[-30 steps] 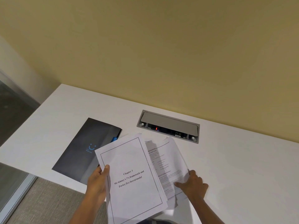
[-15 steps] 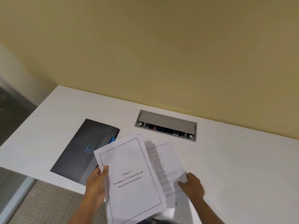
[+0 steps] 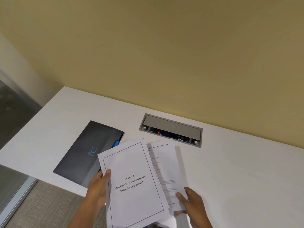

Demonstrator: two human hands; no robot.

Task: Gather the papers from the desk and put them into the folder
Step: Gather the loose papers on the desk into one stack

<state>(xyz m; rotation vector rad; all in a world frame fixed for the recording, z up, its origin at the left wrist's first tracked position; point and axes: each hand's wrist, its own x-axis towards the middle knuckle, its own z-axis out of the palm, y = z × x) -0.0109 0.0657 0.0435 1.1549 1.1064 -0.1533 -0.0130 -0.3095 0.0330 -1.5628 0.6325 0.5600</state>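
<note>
My left hand [image 3: 98,189] grips the left edge of a white title page [image 3: 131,183] reading "Chapter 3", with more sheets under it, held above the desk's front edge. My right hand [image 3: 191,202] pinches the lower part of a second printed sheet [image 3: 166,163] that rises from the desk beside the first stack and slips partly beneath it. A dark folder [image 3: 88,153] with a blue smile logo and a blue tab lies shut on the white desk [image 3: 246,170], left of the papers; the title page covers its right corner.
A grey recessed power and cable box [image 3: 171,129] with a small red light sits in the desk behind the papers. A yellow wall runs along the back. Grey carpet [image 3: 46,203] and a glass partition lie off the desk's left front edge.
My right hand went from pressing flat on the loose sheet to pinching it and lifting it toward the stack in my left hand. The left hand and the folder stayed put.
</note>
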